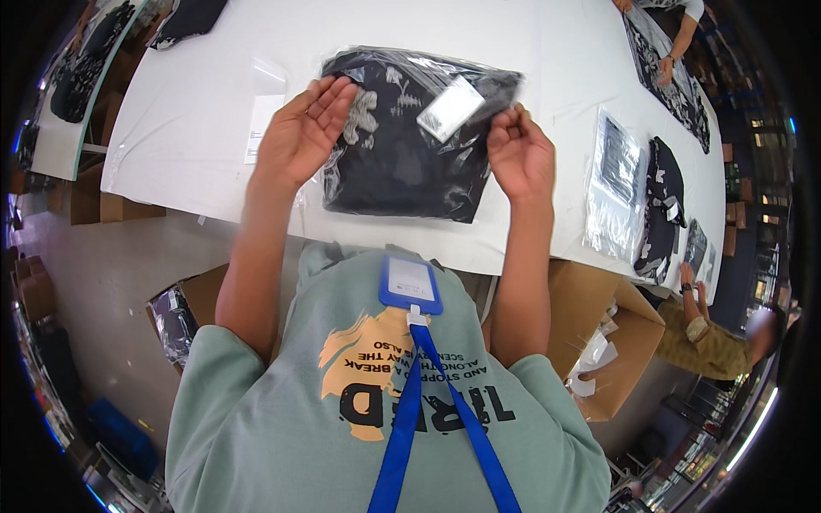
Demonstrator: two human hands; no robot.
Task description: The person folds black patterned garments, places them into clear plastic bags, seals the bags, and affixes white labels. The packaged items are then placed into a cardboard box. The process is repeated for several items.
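Observation:
A clear plastic bag holds a folded black garment with pale floral patches and a white card at its upper right. My left hand is at the bag's upper left, palm up with fingers loosely bent against the plastic and an empty palm. My right hand has its fingers curled at the bag's upper right edge, gripping the plastic.
Right on the white table lie bagged garments and black pieces. Co-workers' hands and a sleeved person are at right. Cardboard boxes flank me; another table is far left.

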